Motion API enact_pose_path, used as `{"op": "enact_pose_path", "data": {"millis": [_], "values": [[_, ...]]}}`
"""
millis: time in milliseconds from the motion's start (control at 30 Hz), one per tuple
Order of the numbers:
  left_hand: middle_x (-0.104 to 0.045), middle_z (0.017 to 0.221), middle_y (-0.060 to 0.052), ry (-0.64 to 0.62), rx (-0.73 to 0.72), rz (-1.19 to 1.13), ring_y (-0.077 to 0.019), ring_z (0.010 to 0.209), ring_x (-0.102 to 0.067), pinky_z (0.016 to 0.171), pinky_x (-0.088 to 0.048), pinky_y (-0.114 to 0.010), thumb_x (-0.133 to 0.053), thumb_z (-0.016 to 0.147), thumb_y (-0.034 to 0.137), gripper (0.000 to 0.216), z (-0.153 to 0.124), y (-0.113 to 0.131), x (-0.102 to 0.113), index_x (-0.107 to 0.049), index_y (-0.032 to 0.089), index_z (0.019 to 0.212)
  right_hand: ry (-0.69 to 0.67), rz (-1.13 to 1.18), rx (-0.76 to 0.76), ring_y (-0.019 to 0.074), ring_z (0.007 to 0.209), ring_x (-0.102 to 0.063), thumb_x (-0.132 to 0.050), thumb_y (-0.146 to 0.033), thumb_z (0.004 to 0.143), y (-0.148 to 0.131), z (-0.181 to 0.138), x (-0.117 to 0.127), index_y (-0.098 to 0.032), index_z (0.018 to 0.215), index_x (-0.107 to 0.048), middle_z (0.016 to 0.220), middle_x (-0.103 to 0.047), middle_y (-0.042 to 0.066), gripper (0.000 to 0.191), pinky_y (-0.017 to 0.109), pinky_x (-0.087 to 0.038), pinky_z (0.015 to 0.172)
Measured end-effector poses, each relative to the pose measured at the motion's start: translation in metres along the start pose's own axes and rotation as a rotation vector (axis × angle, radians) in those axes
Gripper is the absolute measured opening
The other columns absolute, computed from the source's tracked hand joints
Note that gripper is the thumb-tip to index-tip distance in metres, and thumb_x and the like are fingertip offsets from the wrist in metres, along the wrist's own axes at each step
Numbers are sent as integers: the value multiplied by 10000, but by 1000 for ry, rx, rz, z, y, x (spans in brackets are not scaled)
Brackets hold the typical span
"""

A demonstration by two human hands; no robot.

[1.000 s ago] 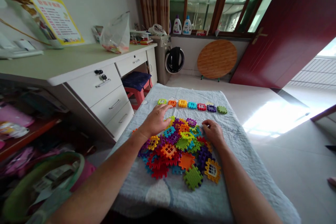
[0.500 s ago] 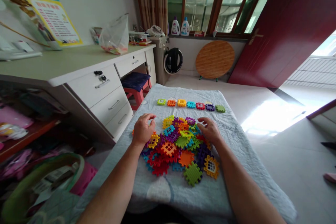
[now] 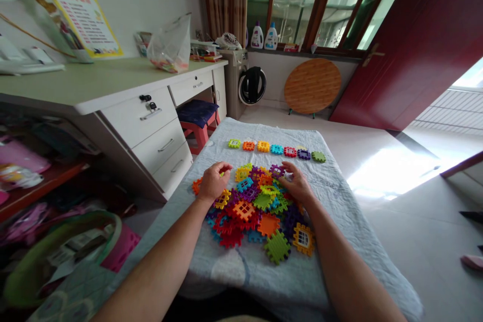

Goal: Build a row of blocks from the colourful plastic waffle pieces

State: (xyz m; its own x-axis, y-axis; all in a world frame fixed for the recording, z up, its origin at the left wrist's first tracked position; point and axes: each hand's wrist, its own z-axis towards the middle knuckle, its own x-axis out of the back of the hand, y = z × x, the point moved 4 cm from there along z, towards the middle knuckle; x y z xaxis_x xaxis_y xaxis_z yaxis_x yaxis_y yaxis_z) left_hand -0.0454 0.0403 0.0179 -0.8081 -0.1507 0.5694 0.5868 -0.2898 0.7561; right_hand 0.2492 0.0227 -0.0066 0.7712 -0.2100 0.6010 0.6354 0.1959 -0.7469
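A heap of colourful interlocking plastic tiles with notched edges lies on the cloth-covered table. My left hand rests at the heap's left edge, fingers curved and thumb apart, beside a yellow window tile. An orange tile shows partly behind it. At the upper right of the heap, my right hand has its thumb and fingers spread around the right edge of a purple window tile; whether it grips cannot be made out. Beyond the heap runs a row of single tiles, from a lime tile to a green tile.
To the left stands a desk with drawers and a plastic bag on top. A red stool is tucked under it. Behind are a washing machine and a round wooden tabletop. A basket sits lower left.
My right hand has moved slightly forward and left, bringing its fingers to the purple tile. My left hand has shifted slightly right, uncovering more of the orange tile. The view has tilted slightly.
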Motion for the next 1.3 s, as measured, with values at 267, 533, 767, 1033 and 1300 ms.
{"op": "enact_pose_path", "data": {"millis": [267, 533, 767, 1033, 1300], "values": [[-690, 988, -58, -36, -99, 134, -190, 977, -633, 943, -488, -321, -501, 787, 158, 200, 2, 20, 3, -649, 190, 918, 74, 138, -119, 238, 988, -632, -622, -403, 740, -2, -6, 13, -228, 1145, -597, 1078, -680, 84, 441, 409, -487, 870], [-645, 1211, -99, -445, -283, 335, -219, 1145, -575, 1048, -398, -342, -478, 768, 82, 411, 25, 62, -45, -615, 155, 1149, -1, 177, -95, 238, 968, -646, -612, -456, 777, -17, -12, 18, -204, 1107, -624, 1037, -708, 94, 415, 405, -480, 872], [-663, 984, -59, -368, -261, 190, -196, 939, -633, 890, -494, -290, -576, 703, 102, 306, 21, 57, -49, -680, 181, 980, -90, 80, -52, 239, 1000, -631, -628, -402, 769, -26, -15, 13, -228, 1081, -636, 1067, -705, 76, 357, 415, -461, 907], [-617, 874, -36, -154, -246, -42, -156, 844, -611, 815, -507, -264, -549, 782, 125, 112, 15, 49, -23, -631, 184, 830, -95, 67, 25, 241, 1082, -601, -628, -378, 779, -35, -17, 14, -232, 1125, -633, 1144, -675, 62, 375, 425, -417, 986], [-596, 958, -35, -430, -363, 56, -191, 918, -583, 891, -478, -319, -610, 681, 133, 240, 9, 51, -30, -650, 190, 911, -196, -18, 127, 240, 1079, -583, -657, -364, 779, -50, -24, 2, -253, 1099, -631, 1099, -677, 50, 340, 426, -426, 967]]}}
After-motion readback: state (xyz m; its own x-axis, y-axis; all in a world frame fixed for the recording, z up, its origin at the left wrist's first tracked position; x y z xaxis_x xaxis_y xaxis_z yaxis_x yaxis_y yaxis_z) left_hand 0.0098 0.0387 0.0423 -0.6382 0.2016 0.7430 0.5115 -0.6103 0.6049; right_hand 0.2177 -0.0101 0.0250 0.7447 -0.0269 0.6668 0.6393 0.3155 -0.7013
